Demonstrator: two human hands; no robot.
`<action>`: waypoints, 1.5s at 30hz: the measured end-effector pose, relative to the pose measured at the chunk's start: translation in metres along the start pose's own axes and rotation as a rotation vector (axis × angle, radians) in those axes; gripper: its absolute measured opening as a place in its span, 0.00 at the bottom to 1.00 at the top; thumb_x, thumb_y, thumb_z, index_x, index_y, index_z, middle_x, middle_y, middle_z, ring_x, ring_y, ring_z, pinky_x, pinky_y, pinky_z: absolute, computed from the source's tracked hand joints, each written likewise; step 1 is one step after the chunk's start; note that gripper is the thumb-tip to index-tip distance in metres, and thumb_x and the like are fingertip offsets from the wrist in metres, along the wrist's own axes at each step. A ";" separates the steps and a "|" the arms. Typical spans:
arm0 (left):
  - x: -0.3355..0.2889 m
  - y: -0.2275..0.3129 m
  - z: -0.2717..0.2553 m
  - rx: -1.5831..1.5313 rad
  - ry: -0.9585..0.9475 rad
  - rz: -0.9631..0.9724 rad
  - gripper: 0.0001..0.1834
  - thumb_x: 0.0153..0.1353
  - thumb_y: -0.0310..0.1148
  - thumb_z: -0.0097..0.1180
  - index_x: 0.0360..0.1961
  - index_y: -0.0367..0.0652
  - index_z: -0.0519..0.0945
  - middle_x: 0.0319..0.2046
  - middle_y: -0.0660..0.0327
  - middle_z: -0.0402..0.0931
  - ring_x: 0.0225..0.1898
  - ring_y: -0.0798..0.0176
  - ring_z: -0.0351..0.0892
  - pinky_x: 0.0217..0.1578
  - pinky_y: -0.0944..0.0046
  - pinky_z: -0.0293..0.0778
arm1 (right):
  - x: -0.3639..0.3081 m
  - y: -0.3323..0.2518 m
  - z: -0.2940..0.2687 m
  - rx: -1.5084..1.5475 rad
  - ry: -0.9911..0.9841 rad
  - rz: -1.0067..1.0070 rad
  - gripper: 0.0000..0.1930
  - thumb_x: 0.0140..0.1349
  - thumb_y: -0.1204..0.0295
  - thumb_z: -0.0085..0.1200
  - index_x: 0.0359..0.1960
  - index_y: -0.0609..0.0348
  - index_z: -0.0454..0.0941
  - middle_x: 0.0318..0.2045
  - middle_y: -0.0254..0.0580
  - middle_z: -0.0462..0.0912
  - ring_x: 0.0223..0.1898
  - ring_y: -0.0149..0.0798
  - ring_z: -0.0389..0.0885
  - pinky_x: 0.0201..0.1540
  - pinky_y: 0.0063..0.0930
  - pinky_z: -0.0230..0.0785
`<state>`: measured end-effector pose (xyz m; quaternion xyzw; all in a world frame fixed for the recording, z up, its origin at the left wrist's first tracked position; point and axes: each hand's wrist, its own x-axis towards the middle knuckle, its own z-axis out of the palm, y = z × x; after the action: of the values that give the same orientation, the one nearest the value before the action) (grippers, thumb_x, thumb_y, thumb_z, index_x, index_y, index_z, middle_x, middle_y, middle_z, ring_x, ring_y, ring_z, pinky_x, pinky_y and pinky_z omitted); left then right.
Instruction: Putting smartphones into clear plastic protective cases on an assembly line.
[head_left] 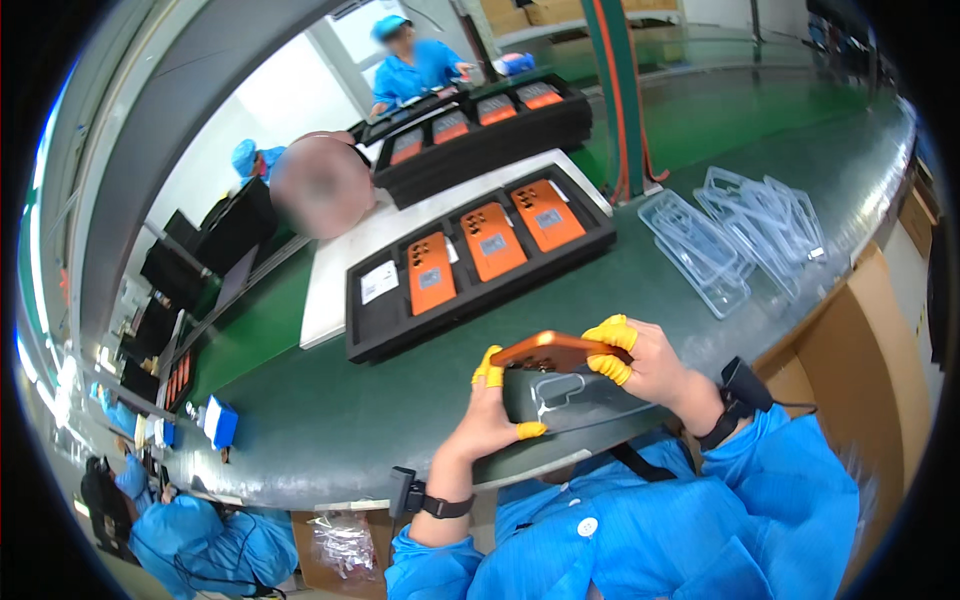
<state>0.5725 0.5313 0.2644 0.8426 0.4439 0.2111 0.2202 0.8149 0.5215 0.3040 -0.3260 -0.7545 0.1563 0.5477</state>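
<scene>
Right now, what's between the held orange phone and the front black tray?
Just bare green tabletop shows between the orange phone and front black tray, head view.

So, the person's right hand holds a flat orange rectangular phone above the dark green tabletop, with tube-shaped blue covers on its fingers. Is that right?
Not quite: the head view shows tube-shaped yellow finger covers, not blue. The person's right hand does hold the flat orange rectangular phone above the dark green tabletop.
</scene>
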 end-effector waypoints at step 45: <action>-0.014 0.070 0.008 -0.451 0.450 -0.100 0.21 0.47 0.29 0.59 0.41 0.32 0.67 0.32 0.55 0.75 0.35 0.68 0.74 0.37 0.69 0.68 | -0.029 0.005 0.019 -0.386 -0.061 0.012 0.48 0.25 0.48 0.65 0.50 0.62 0.60 0.43 0.48 0.65 0.45 0.51 0.64 0.54 0.48 0.49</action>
<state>0.6158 0.4817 0.2945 0.6817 0.4644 0.4740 0.3080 0.8043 0.5080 0.2729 -0.4245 -0.7848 0.0216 0.4510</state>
